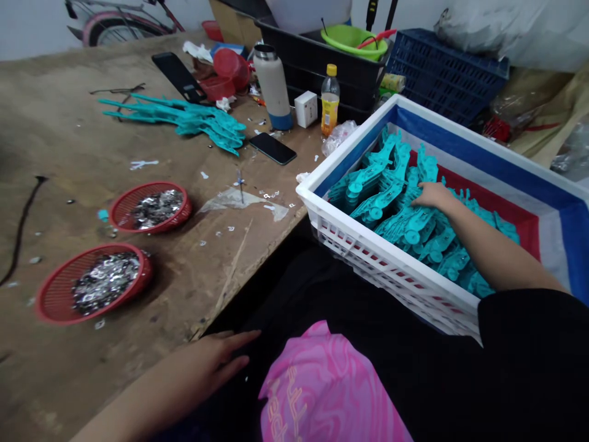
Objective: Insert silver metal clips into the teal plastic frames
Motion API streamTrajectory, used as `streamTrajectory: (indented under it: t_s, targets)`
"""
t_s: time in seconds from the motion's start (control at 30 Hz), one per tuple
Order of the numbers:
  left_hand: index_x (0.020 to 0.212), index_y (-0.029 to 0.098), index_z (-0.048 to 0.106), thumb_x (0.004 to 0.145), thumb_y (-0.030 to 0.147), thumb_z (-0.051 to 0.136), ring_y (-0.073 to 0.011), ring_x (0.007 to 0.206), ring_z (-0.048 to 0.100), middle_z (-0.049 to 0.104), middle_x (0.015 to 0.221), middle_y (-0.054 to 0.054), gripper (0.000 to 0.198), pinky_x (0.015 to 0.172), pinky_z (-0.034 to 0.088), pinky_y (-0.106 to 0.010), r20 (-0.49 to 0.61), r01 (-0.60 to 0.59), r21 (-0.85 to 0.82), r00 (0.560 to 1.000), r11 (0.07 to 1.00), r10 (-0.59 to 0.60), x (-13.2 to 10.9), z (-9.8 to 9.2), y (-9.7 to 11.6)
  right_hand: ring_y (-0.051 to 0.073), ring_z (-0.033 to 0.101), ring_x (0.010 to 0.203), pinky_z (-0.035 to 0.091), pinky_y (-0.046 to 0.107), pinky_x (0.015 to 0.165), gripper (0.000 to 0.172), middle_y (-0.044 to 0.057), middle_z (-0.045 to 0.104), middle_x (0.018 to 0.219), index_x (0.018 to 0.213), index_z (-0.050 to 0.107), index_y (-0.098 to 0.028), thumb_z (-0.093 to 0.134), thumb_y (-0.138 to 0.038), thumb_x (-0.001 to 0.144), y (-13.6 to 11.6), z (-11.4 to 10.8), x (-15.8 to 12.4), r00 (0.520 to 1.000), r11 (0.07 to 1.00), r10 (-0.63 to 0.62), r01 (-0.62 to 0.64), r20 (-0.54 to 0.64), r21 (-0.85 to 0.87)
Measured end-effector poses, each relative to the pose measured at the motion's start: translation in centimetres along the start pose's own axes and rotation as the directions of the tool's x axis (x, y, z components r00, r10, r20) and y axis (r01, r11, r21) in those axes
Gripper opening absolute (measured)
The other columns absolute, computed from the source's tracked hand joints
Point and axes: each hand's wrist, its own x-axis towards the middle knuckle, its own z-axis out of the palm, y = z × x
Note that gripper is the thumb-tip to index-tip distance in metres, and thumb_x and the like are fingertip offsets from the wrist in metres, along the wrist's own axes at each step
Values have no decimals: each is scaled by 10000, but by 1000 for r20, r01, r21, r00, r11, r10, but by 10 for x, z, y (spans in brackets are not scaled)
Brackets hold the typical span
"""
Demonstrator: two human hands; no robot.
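Turquoise pieces (pixel 411 232) (seemingly nested) lie crated.

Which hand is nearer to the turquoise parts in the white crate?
The right hand: it is inside the white crate, at the turquoise parts. The left hand is farther away, outside the crate, near the table.

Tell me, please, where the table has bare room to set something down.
The widest nearly bare patch of table lies left of the teal pieces, beyond the black cord. A smaller one lies between the nearer red basket and the left hand. It is crowded around the flask, phone, white box and drink bottle.
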Motion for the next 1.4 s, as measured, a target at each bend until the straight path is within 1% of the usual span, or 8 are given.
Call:
streamTrajectory:
  t_s: [0.17, 0.33, 0.67, 0.83, 0.97, 1.13, 1.27, 1.4]
  targets:
    - [1872, 228, 769, 1226, 573, 451, -410, 1641, 849, 811, 1808, -153, 799, 1421, 684, -544, 105, 24, -8, 994, 1000, -23, 2, -7, 5, 602, 671, 1753, 710, 680, 1310, 1137, 297, 782, 1783, 1928, 711, -223, 1044, -661, 934, -4, 5, -8, 1000, 1000, 10, -10, 25, 8]
    - [1863, 223, 780, 1208, 598, 461, -436, 1614, 863, 827, 1786, -155, 820, 1396, 706, -573, 103, 35, -14, 994, 999, -34, 2, -8, 8, 584, 666, 1748, 717, 654, 1292, 1082, 295, 806, 1731, 1938, 694, -222, 988, -674, 1000, -19, 7, -15, 1000, 999, 1, -1, -11, 43]
    - [1884, 273, 764, 1215, 600, 456, -414, 1672, 827, 802, 1828, -121, 806, 1436, 673, -537, 98, 35, -15, 995, 999, -33, 3, -2, 1, 572, 583, 1814, 662, 667, 1369, 1161, 290, 795, 1691, 1911, 699, -209, 1064, -683, 915, -37, 1, -12, 999, 989, -26, 28, -19, 147]
    - [1898, 223, 742, 1207, 602, 415, -428, 1668, 829, 783, 1840, -159, 854, 1420, 681, -552, 119, 43, 12, 992, 999, -44, -1, -14, 17, 608, 705, 1694, 646, 698, 1370, 1570, 394, 657, 1854, 2052, 416, -149, 1114, -818, 815, -27, 0, -17, 1000, 976, -25, 23, 7, 216]
    - [1889, 174, 746, 1198, 583, 403, -459, 1646, 839, 797, 1816, -190, 873, 1417, 690, -581, 126, 28, 31, 992, 999, -32, -3, -18, 21, 626, 618, 1807, 550, 698, 1494, 1815, 377, 543, 1997, 2104, 248, -134, 1132, -894, 712, 1, -10, -15, 995, 955, -95, 81, 37, 285]
    - [1886, 250, 761, 1226, 566, 421, -441, 1594, 872, 836, 1777, -185, 807, 1398, 694, -567, 75, 28, 18, 997, 999, -30, -3, -11, 15, 583, 589, 1853, 503, 656, 1542, 1544, 277, 494, 2067, 2077, 365, -194, 995, -840, 824, 26, -23, -19, 984, 953, -177, 173, -5, 250]
    - [1894, 275, 752, 1215, 487, 472, -459, 1580, 873, 835, 1778, -198, 764, 1377, 688, -637, 56, 26, 7, 998, 1000, -27, -5, -13, 20, 663, 694, 1721, 588, 731, 1424, 1209, 362, 678, 1887, 1939, 609, -181, 813, -815, 930, 17, -25, -26, 986, 976, -167, 169, -25, 136]
    - [1868, 269, 779, 1209, 440, 522, -488, 1538, 887, 867, 1717, -212, 727, 1339, 704, -679, 17, 34, -8, 999, 999, -34, -6, -12, 15, 653, 724, 1683, 593, 726, 1404, 1083, 354, 791, 1747, 1875, 695, -221, 713, -853, 996, 0, -24, -29, 986, 987, -147, 151, -78, 50]
